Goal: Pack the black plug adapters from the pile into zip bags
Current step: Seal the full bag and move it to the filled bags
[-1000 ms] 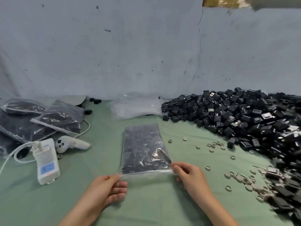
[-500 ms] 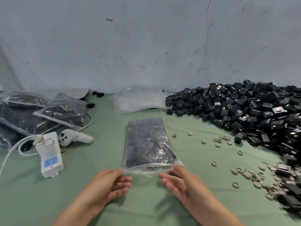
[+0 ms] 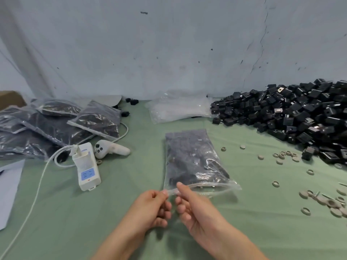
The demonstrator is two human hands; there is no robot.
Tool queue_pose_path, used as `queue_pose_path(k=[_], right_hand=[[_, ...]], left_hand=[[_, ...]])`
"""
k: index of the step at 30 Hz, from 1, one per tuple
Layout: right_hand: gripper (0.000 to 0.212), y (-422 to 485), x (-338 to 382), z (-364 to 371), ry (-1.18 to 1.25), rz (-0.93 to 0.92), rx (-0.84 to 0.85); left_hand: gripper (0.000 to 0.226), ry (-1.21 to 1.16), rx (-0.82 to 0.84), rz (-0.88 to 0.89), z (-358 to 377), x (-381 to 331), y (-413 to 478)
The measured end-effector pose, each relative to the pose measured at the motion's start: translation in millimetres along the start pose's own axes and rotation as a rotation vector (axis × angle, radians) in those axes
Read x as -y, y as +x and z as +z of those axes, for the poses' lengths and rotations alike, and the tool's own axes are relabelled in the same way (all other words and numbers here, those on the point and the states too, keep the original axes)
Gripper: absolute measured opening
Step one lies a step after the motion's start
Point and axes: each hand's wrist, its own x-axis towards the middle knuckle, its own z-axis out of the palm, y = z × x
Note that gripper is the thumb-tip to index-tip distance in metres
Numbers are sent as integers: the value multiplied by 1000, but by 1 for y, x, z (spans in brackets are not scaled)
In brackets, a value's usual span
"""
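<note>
My left hand (image 3: 150, 209) and right hand (image 3: 197, 211) pinch the clear plastic, black-adapter-filled zip bag (image 3: 189, 158) at its mouth; the white power strip (image 3: 85, 160) has an unreadable label.

Single head-worn wide-angle view, looking forward and down across the green table (image 3: 244, 231) toward the grey wall (image 3: 169, 44) at its far edge. Taken from the near side, close above both forearms entering from the bottom edge; left hand (image 3: 150, 205) and right hand (image 3: 195, 205) low at centre, nearest the lens. Straight ahead at mid-frame, the zip bag (image 3: 191, 156), just beyond the hands. At far right, the pile of black plug adapters (image 3: 291, 117), cut by the frame edge; at far left, filled bags (image 3: 56, 124), likewise cut. Wall filling the upper part of the frame.
</note>
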Motion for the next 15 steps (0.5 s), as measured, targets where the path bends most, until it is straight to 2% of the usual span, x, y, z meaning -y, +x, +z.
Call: queue_pose_path(k=[5,15], right_hand=[[27,12,-3,5,-65,-42,-90],[34,15,-14,14,-185,-125,-164]], left_hand=[[22,24,-10,7,0,-3,3],[36,24,7,31,-4,1,16]])
